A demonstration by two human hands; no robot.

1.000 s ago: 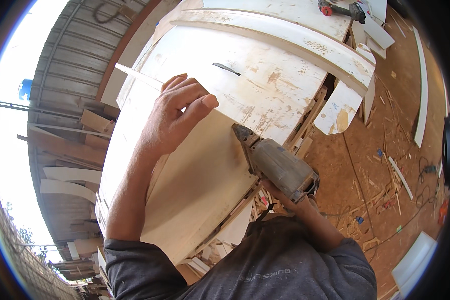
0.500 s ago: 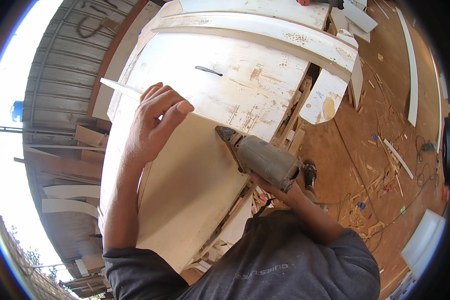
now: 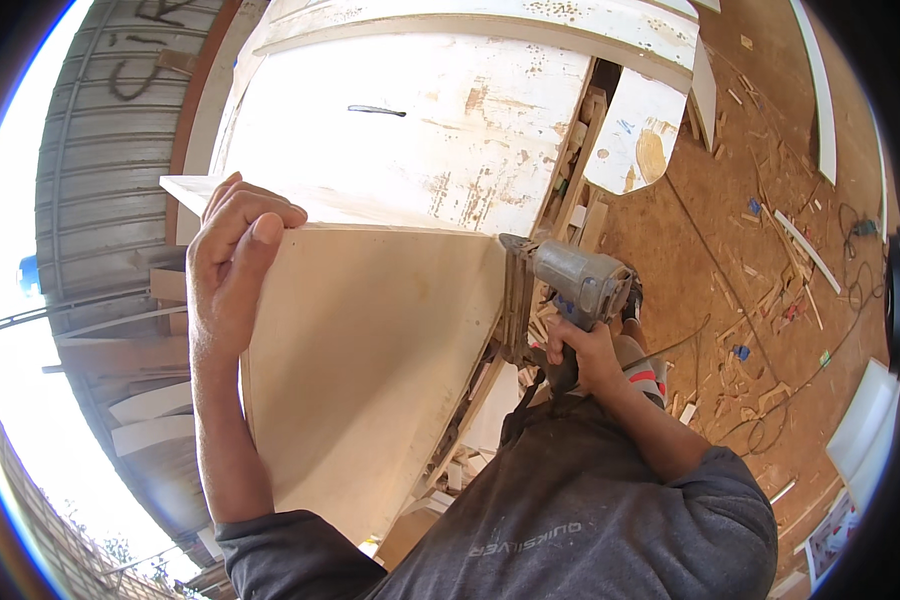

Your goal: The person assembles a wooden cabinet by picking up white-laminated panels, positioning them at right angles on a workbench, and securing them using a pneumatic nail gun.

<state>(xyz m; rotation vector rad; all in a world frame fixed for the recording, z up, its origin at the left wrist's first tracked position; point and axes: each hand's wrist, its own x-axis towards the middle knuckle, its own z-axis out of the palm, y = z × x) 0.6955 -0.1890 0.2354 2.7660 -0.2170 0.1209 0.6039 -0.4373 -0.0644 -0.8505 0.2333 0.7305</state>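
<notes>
My left hand (image 3: 232,252) grips the top left edge of a pale plywood panel (image 3: 370,360) that stands on edge in front of me. My right hand (image 3: 582,358) holds a grey nail gun (image 3: 578,280) by its handle, its nose pressed against the panel's upper right corner. Behind the panel lies a large white worn board (image 3: 420,130) on the workbench.
Wood offcuts are stacked along the bench's right side (image 3: 570,190). The brown floor (image 3: 760,270) is littered with scraps, white strips (image 3: 808,250) and cables. A corrugated metal wall (image 3: 100,180) stands at left. A white curved piece (image 3: 642,140) leans by the bench.
The panel has been tilted up more upright. My right hand moved the nail gun right, to the panel's upper right corner. My left hand stays on the top edge.
</notes>
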